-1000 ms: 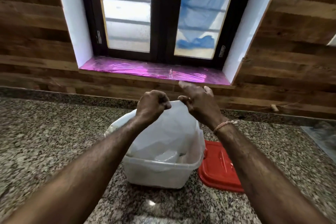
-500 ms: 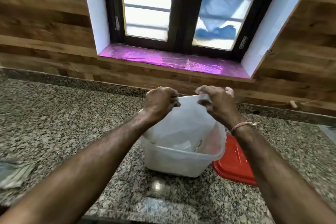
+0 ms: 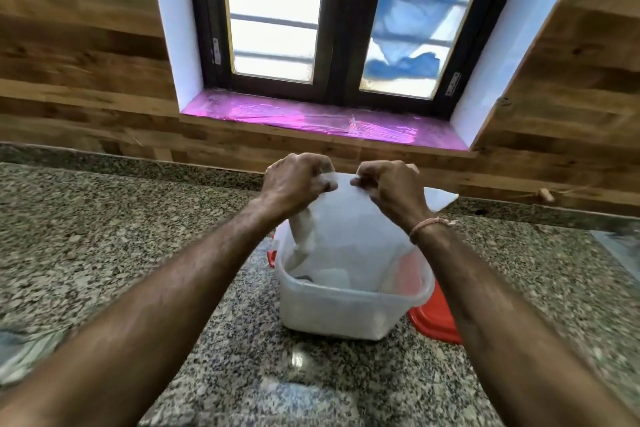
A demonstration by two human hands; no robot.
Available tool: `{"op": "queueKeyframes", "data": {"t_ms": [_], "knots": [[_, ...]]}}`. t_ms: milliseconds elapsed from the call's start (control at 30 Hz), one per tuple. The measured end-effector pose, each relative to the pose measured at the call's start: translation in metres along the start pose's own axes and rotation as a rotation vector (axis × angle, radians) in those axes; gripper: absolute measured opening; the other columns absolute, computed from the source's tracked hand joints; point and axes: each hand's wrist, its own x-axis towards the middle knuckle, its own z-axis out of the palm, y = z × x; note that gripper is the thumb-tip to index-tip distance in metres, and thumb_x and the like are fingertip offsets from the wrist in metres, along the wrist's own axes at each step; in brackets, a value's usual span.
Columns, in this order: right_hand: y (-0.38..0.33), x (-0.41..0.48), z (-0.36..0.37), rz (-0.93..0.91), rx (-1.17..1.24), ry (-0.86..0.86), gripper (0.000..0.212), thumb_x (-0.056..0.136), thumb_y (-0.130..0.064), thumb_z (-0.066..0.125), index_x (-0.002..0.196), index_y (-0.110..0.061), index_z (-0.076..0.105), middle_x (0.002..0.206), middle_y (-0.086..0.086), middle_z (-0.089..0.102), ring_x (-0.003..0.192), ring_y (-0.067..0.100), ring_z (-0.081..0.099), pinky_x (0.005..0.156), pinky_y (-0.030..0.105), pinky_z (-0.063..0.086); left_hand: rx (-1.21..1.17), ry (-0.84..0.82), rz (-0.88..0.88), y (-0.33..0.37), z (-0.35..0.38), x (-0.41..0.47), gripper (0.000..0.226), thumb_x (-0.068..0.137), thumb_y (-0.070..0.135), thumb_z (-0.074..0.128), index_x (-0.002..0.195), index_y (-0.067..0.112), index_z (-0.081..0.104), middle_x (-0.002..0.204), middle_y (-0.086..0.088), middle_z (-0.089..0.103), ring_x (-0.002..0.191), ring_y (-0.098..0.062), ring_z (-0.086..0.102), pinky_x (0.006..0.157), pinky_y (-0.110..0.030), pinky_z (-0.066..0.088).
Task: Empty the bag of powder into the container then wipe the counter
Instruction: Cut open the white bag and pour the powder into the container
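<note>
The counter [image 3: 104, 236] is polished speckled granite; the container [image 3: 332, 312] is cloudy plastic, the bag [image 3: 349, 229] thin matt plastic, the lid [image 3: 438, 319] glossy red.

Flat red plastic lid [image 3: 437, 317] mostly hidden behind the translucent plastic container [image 3: 341, 310]; powder level inside it unclear; crumpled pale wrapper [image 3: 20, 355], left of the container, blurred, cut off

Both forearms are bare, with no sleeves in view. The right wrist wears a thin, pale pinkish thread band [image 3: 430, 225], its loose end sticking out. The left wrist is bare.
</note>
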Motion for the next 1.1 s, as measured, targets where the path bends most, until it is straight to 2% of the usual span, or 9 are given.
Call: {"op": "queueKeyframes", "data": {"t_ms": [167,300,433,533,667,800,900,1000,1100], "knots": [[0.011,0.011,-0.01,0.134,-0.034,0.073,0.025,0.088,-0.04,0.075,0.072,-0.023,0.068,0.071,-0.003,0.072,0.081,0.023,0.072,0.067,0.029,0.042,-0.08,0.089,0.077,-0.025,-0.005,-0.006,0.08,0.093,0.05,0.068,0.159,0.026,0.03,0.158,-0.004,0.044,0.138,-0.026,0.049,0.103,-0.046,0.047],[0.007,0.013,-0.007,0.165,-0.103,0.085,0.022,0.089,-0.043,0.075,0.081,-0.023,0.077,0.083,0.0,0.079,0.084,0.027,0.073,0.065,0.028,0.044,0.123,0.11,0.334,-0.021,0.002,-0.011,0.065,0.096,0.029,0.066,0.156,0.024,0.043,0.161,0.001,0.043,0.143,-0.023,0.047,0.109,-0.045,0.047],[0.007,0.013,-0.008,0.204,-0.112,0.11,0.022,0.091,-0.041,0.074,0.082,-0.022,0.078,0.083,0.0,0.08,0.085,0.027,0.074,0.066,0.028,0.045,0.219,0.263,0.458,-0.027,0.003,-0.018,0.071,0.099,0.035,0.059,0.162,0.018,0.03,0.17,0.0,0.016,0.155,-0.021,0.029,0.119,-0.043,0.03],[0.007,0.01,-0.007,0.219,-0.111,0.074,0.021,0.089,-0.042,0.076,0.082,-0.023,0.078,0.084,-0.002,0.08,0.086,0.025,0.073,0.065,0.026,0.041,0.078,-0.006,0.334,-0.034,0.008,-0.02,0.074,0.096,0.028,0.068,0.161,0.022,0.033,0.166,-0.002,0.034,0.146,-0.024,0.045,0.114,-0.045,0.044],[0.011,0.009,-0.007,0.255,-0.07,0.112,0.021,0.09,-0.039,0.076,0.078,-0.022,0.075,0.08,0.0,0.078,0.082,0.026,0.072,0.064,0.028,0.043,-0.294,0.091,0.107,-0.039,0.015,-0.036,0.087,0.088,0.038,0.078,0.159,0.02,0.03,0.153,-0.002,0.048,0.126,-0.016,0.056,0.096,-0.038,0.053],[0.022,0.014,-0.014,0.34,-0.013,0.116,0.025,0.09,-0.04,0.073,0.074,-0.022,0.069,0.077,0.001,0.076,0.079,0.027,0.072,0.068,0.035,0.056,-0.18,-0.115,-0.075,-0.056,0.035,-0.059,0.048,0.076,0.046,0.084,0.121,0.036,0.068,0.113,0.012,0.073,0.11,-0.013,0.064,0.087,-0.033,0.046],[0.021,0.015,-0.019,0.278,0.131,0.031,0.008,0.089,-0.034,0.075,0.086,-0.027,0.071,0.09,-0.003,0.076,0.089,0.023,0.072,0.079,0.038,0.059,-0.159,-0.01,-0.141,-0.061,0.049,-0.069,0.026,0.075,0.047,0.084,0.095,0.032,0.077,0.098,0.014,0.075,0.101,-0.014,0.065,0.088,-0.035,0.039],[0.002,0.015,-0.017,0.138,0.206,-0.072,0.027,0.086,-0.039,0.08,0.111,-0.031,0.074,0.106,-0.008,0.071,0.101,0.016,0.067,0.088,0.033,0.055,-0.147,0.037,-0.161,-0.06,0.059,-0.072,0.018,0.076,0.045,0.084,0.087,0.035,0.075,0.092,0.008,0.071,0.097,-0.019,0.06,0.088,-0.04,0.042],[-0.008,0.024,-0.011,0.152,0.15,-0.01,0.023,0.082,-0.048,0.079,0.09,-0.027,0.075,0.092,-0.007,0.077,0.089,0.015,0.071,0.08,0.035,0.058,-0.152,0.085,-0.15,-0.06,0.063,-0.078,0.017,0.076,0.042,0.085,0.081,0.033,0.073,0.075,0.019,0.055,0.09,-0.015,0.053,0.084,-0.042,0.042]]}}
